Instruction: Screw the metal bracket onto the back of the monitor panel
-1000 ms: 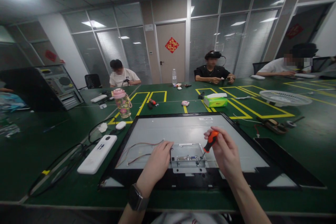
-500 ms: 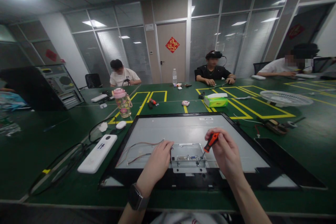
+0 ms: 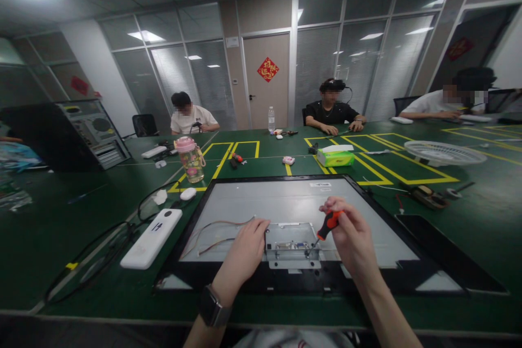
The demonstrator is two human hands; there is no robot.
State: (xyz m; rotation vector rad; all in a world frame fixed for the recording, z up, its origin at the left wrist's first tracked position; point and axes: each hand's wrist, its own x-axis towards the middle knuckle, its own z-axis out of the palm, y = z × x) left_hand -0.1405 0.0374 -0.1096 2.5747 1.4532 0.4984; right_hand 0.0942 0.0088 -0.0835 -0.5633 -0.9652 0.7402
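Note:
My right hand is closed around the red-and-black handle of a screwdriver. Its shaft slants down to the lower right part of a metal bracket, which has a small circuit board inside. At the bracket's left side, my left hand is closed against the edge, its fingers together and its thumb hidden. Beneath both lies a large display panel, back side up, with a black frame. Thin cables trail over the panel left of the bracket.
Left of the panel are a white power bank, a black cable and a pink-lidded bottle. A dark flat slab lies to the right. Beyond stand a green tissue pack and a computer case. Several people sit across the table.
My right fingers have shifted on the screwdriver handle, and the handle has turned slightly. The tip stays at the bracket. My left hand has not moved.

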